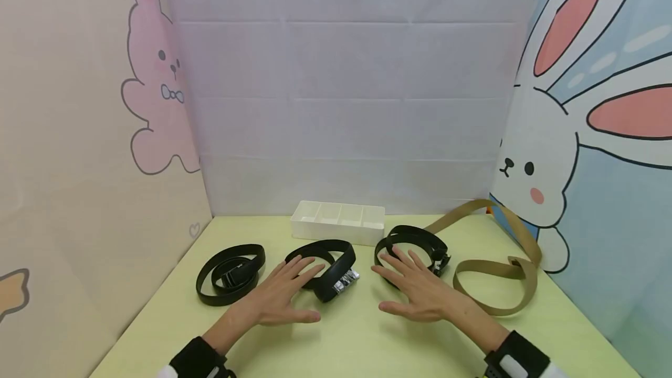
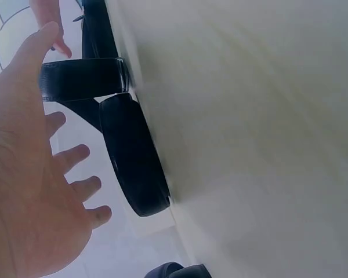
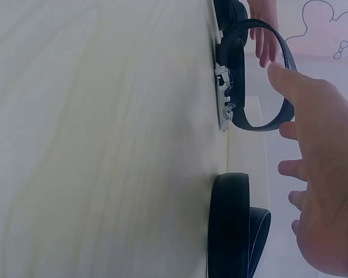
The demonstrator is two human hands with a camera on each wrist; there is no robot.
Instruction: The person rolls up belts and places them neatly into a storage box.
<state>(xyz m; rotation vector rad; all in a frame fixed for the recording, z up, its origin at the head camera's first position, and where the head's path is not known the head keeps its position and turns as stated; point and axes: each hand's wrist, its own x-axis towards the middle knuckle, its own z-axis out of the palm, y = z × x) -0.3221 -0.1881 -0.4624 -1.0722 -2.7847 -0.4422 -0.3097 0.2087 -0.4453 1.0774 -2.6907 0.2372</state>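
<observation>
Fingers: both hands spread flat, holding nothing; left hand (image 1: pixel 278 299) over the middle belt (image 1: pixel 328 273), right hand (image 1: pixel 420 293) over the right belt (image 1: pixel 415 247).
Risk: a loose grip may let either coil spring open.

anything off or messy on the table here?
One oddity: the tan belt sprawls uncoiled at the right, one end climbing the backdrop, while the three black belts lie coiled. The white tray sits square. Both hands are open.
</observation>
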